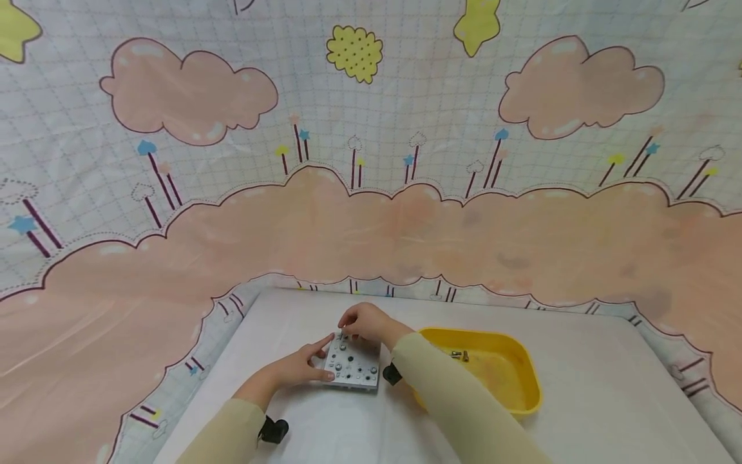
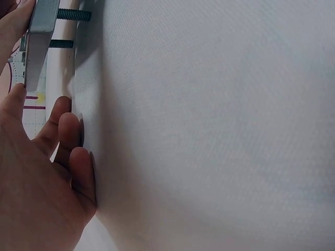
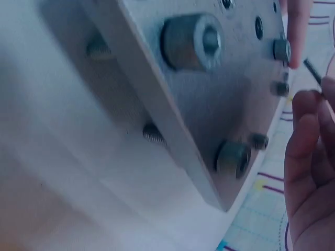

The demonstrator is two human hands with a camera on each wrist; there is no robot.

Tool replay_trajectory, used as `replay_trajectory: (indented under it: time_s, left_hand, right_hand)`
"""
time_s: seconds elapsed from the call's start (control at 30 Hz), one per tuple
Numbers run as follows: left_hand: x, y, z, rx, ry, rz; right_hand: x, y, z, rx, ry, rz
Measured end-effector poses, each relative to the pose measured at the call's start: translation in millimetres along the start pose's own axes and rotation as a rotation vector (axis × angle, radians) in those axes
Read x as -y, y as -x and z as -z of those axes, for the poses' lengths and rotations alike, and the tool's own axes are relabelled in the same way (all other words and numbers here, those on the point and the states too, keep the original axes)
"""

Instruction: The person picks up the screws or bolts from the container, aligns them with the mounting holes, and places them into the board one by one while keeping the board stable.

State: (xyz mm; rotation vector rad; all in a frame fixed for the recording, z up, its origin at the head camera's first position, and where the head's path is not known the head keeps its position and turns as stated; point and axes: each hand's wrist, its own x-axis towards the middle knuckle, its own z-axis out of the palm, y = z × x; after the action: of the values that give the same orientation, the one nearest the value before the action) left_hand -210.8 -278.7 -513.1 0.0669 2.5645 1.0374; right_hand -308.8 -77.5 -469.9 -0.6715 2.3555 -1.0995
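Note:
A silver metal plate (image 1: 359, 364) with holes and several socket-head screws standing in it lies on the white table. In the left wrist view, threaded screw ends (image 2: 74, 14) stick out beneath the plate. My left hand (image 1: 298, 367) holds the plate's left side between thumb and index finger, the other fingers curled beside it. Over the plate's far left part, my right hand (image 1: 368, 322) pinches a small screw (image 3: 312, 70) in its fingertips. In the right wrist view, this screw is tilted and apart from the plate. Larger cap screws (image 3: 193, 42) and smaller ones (image 3: 259, 140) sit in the plate.
To the right stands a yellow tray (image 1: 524, 367) with a few loose screws (image 1: 460, 355), partly behind the right sleeve (image 1: 452, 393). A patterned cloth (image 1: 371, 225) hangs beyond the far edge of the white table (image 1: 603, 374).

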Motion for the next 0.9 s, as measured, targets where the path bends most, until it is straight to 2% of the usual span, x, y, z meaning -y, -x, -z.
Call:
replay_trajectory:
  time_s: [0.2, 0.43, 0.73, 0.9]
  left_hand:
    - [-0.5, -1.8, -1.8, 0.000, -0.001, -0.008]
    - [-0.9, -2.8, -2.6, 0.003, -0.002, -0.023]
    - [0.4, -2.0, -0.8, -0.003, -0.005, -0.010]
    - [1.7, -1.6, -0.8, -0.008, -0.007, 0.000]
  right_hand:
    - [0.1, -4.2, -7.1, -0.052, 0.092, -0.011]
    - [4.3, -0.8, -10.3, -0.070, 0.188, -0.030]
    - [5.0, -5.2, -12.1, -0.054, 0.373, 0.089]
    - [4.8, -7.4, -14.2, -0.026, 0.388, 0.122]
